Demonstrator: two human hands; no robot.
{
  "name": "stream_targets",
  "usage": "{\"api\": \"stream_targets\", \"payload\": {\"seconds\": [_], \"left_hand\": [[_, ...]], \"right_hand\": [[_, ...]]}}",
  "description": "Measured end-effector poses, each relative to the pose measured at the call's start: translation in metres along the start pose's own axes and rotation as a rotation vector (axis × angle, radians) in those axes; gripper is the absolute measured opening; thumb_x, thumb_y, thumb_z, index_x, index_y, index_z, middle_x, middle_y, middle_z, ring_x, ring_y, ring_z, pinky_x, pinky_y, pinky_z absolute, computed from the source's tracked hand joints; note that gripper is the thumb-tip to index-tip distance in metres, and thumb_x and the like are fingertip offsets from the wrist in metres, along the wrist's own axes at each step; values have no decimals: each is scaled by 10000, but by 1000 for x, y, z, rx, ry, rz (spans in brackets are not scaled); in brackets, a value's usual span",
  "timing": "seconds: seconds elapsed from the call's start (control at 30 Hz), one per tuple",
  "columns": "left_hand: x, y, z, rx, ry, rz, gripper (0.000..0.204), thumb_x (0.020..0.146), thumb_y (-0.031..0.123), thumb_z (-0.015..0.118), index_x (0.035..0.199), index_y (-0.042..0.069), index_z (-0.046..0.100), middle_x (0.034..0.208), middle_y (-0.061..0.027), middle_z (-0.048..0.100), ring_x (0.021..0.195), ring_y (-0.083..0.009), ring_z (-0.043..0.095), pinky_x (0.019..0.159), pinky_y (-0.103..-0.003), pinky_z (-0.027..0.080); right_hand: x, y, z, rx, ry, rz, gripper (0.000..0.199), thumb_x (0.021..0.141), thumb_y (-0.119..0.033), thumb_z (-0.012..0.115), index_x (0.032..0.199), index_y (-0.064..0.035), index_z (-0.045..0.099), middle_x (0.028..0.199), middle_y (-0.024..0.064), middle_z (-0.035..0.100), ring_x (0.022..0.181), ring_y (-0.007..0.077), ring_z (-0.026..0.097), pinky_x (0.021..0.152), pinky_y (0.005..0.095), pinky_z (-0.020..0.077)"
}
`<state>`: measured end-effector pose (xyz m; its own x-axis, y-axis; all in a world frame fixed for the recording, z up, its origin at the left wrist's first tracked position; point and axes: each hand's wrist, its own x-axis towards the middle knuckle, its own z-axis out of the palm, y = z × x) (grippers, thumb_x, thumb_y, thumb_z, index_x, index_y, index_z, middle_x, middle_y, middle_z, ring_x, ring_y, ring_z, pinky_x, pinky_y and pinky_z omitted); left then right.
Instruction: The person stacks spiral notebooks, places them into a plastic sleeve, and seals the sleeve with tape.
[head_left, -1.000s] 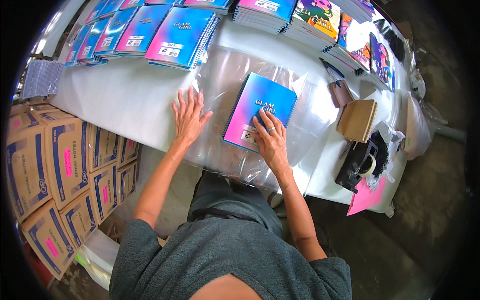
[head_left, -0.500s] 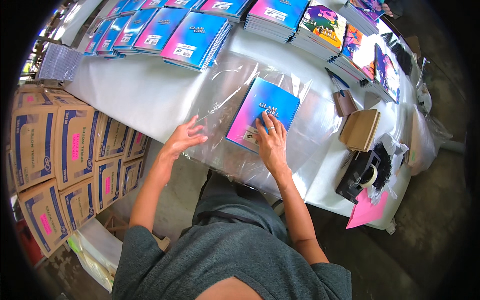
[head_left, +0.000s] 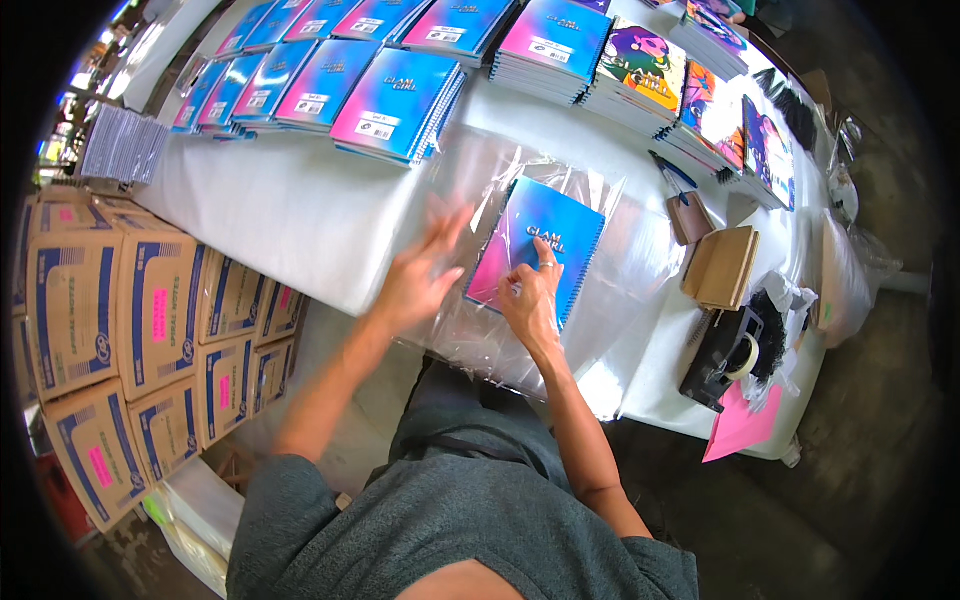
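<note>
Clear plastic sheet (head_left: 640, 270) glare over notebook (head_left: 540, 250); left hand (head_left: 420, 275) blurred.

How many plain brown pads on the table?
2. A small brown pad right of the blue-pink notebook; a larger brown pad just nearer the person, beside the black tape dispenser. Others may be hidden among the stacks.

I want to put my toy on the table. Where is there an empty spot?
The biggest bare patch of white table lies left of the clear plastic sheet, below the row of blue-pink notebooks. The far edge is crowded with notebook stacks. The right end holds brown pads and a tape dispenser.
</note>
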<state>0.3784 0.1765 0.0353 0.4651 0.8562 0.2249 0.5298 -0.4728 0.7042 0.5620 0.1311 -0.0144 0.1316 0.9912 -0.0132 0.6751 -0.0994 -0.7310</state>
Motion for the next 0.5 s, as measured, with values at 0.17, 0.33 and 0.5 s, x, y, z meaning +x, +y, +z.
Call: {"api": "stream_targets", "payload": {"seconds": [0.17, 0.33, 0.5], "left_hand": [[135, -120, 23, 719, -151, 703, 861, 724, 118, 740, 1456, 341, 347, 1557, -34, 258, 1452, -286, 168, 1146, -556, 186], [240, -92, 34, 676, -192, 844, 742, 735, 239, 754, 1381, 395, 422, 1505, 39, 353, 1431, -294, 224, 1119, -588, 245], [194, -24, 37, 378, -746, 997, 525, 718, 248, 752, 1217, 322, 608, 1421, 65, 463, 1422, -281, 245, 1135, -605, 209]], "right_hand": [[1, -7, -8, 59, -91, 3, 137, 767, -96, 685, 733, 25, 628, 1473, 256, 302, 1389, 433, 245, 1140, 565, 141], [-1, 5, -21, 147, -140, 63, 141, 754, -111, 664, 704, 16, 630, 1524, 162, 288, 1417, 391, 233, 1150, 546, 126], [-1, 1, -28, 259, -159, 77, 112, 742, -117, 663, 711, -11, 643, 1529, 153, 291, 1414, 364, 259, 1150, 548, 125]]}}
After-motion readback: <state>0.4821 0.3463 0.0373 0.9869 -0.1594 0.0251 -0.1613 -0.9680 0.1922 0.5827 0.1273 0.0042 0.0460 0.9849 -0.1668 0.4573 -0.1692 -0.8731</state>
